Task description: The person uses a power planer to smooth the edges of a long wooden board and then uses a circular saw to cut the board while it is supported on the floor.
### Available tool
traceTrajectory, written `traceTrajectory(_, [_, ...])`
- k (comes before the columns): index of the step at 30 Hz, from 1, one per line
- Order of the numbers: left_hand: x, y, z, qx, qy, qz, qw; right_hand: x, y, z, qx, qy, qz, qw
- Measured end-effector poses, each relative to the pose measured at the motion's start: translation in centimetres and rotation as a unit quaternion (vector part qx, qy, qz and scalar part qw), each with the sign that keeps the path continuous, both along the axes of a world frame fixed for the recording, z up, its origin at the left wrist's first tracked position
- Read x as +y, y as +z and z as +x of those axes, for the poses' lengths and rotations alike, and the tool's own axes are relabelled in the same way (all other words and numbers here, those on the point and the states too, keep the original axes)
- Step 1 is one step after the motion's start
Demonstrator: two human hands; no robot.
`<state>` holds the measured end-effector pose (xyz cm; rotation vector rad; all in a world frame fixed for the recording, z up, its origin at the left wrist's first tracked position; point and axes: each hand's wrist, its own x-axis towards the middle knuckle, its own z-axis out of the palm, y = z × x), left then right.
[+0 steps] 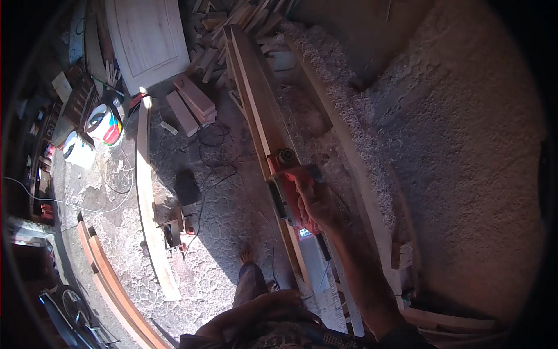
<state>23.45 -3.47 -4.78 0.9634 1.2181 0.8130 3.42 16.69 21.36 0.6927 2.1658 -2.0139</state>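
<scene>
My right hand point(313, 203) is closed around the handle of a red electric hand planer point(286, 192). A round dark knob sits at the planer's far end, and a dark cord comes off its near end. The planer rests on the upper edge of a long wooden board point(251, 96), which runs from the far middle toward my body. My left arm point(256, 314) bends across the front of my body. Its hand is low in the picture, in shadow near the board's near end, and the fingers cannot be made out.
Wood shavings point(372, 157) lie heaped along the right. Offcuts point(250, 17) pile up at the far end. A pale panel door point(145, 38), paint buckets point(104, 125), a lit plank point(148, 203), cords and long boards point(113, 285) are on the left. My bare foot point(246, 255) stands beside the board.
</scene>
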Motion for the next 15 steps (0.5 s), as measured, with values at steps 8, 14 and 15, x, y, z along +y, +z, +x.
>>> traceTrajectory(8, [-4.5, -2.2, -20.3, 0.174, 0.610, -0.166, 0.755, 0.6, -1.4, -4.2, -0.004, -0.009, -0.016, 1.000])
traceTrajectory(14, [4.2, 15.2, -37.7, 0.172, 0.727, 0.016, 0.665, 1.4, -0.7, -6.9, -0.025, -0.048, -0.032, 0.998])
traceTrajectory(15, [5.4, 16.5, -39.7, 0.204, 0.723, -0.004, 0.660, 1.1, -0.2, -7.6, -0.019, -0.045, -0.041, 0.998])
